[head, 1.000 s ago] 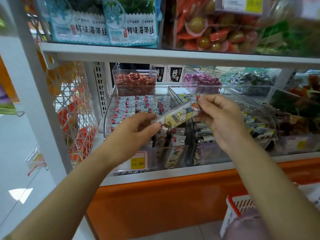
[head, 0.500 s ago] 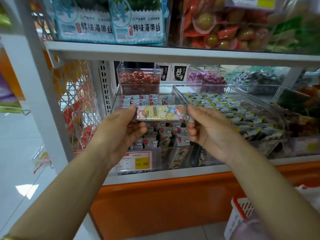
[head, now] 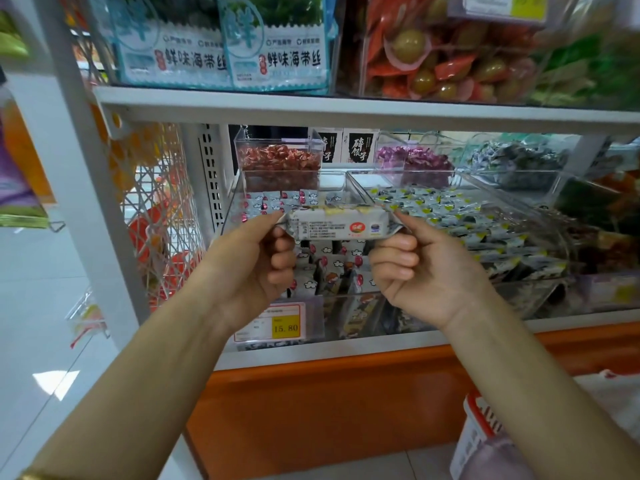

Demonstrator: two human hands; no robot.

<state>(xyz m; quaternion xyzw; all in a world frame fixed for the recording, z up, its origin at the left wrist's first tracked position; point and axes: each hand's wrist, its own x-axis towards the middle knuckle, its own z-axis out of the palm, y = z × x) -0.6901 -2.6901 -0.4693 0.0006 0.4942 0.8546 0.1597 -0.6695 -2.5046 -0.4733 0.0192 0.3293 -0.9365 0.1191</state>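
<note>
Silver-white foil snack packet [head: 341,226] at frame centre: we pinch its crimped ends level, left hand [head: 247,268] and right hand [head: 420,271] gripping, before the clear plastic bin [head: 346,299].

The snack packet [head: 341,226] between my left hand [head: 249,268] and right hand [head: 422,271] now lies level instead of slanted. It is flipped over: the cartoon front is turned away and the white printed back faces me.
</note>
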